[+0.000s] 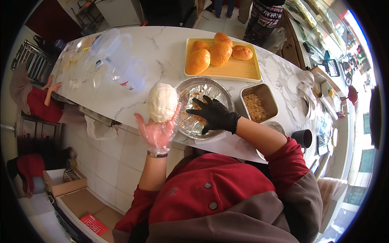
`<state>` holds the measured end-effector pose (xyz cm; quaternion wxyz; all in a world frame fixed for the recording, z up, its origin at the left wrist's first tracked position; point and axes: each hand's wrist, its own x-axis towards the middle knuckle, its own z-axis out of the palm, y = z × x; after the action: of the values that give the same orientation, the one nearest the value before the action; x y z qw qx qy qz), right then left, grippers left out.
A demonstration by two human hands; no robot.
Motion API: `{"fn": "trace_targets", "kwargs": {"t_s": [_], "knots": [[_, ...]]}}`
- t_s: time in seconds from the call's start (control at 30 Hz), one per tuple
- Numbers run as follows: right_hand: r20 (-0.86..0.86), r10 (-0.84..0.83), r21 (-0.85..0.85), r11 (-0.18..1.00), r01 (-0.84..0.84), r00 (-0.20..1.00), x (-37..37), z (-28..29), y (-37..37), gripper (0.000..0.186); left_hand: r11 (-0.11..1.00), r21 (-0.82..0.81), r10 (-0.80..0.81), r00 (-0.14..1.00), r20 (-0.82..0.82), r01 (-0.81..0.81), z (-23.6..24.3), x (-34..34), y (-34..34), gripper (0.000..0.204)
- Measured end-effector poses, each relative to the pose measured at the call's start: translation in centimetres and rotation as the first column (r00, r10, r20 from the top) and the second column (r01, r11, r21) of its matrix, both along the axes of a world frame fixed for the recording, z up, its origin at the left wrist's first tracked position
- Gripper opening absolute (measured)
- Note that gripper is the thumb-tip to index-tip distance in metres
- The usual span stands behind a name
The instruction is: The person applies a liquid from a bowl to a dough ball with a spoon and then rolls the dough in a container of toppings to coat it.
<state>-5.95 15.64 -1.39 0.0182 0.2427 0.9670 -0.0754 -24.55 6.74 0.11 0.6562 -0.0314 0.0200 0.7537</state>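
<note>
My left hand [157,135], in a clear plastic glove with a watch at the wrist, holds up a round bun [162,103] coated in white cream. The bun rests in its palm and fingers, left of a round foil pan [189,90]. Over that pan is my right hand [217,116] in a black glove, its fingers spread. Golden flakes lie scattered in the pan, partly hidden beneath this hand; whether the fingertips touch them I cannot tell. To the right stands a rectangular metal tin [272,95] of golden flakes [254,107].
Behind the foil pan, a yellow tray [245,72] carries several glossy buns [221,54]. Translucent plastic tubs [129,75] stand at the left of the marble-look table [156,56]. A black mug [301,138] is at right. Other people are at left [40,101] and behind the table [265,18].
</note>
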Motion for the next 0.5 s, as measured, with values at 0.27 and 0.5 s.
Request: {"fn": "trace_targets", "kwargs": {"t_s": [0.27,0.5], "knots": [[-0.023,0.009,-0.177,0.984,-0.013,1.000,0.5,-4.6,0.7,0.025,0.997,-0.031,-0.069,0.990,0.120,0.073,-3.2,0.9,-0.7,0.078],[-0.128,-0.526,-0.867,0.472,0.163,0.841,2.9,0.7,4.3,0.020,0.980,-0.022,-0.195,0.975,0.110,0.198,-3.9,1.8,0.7,0.079]]}}
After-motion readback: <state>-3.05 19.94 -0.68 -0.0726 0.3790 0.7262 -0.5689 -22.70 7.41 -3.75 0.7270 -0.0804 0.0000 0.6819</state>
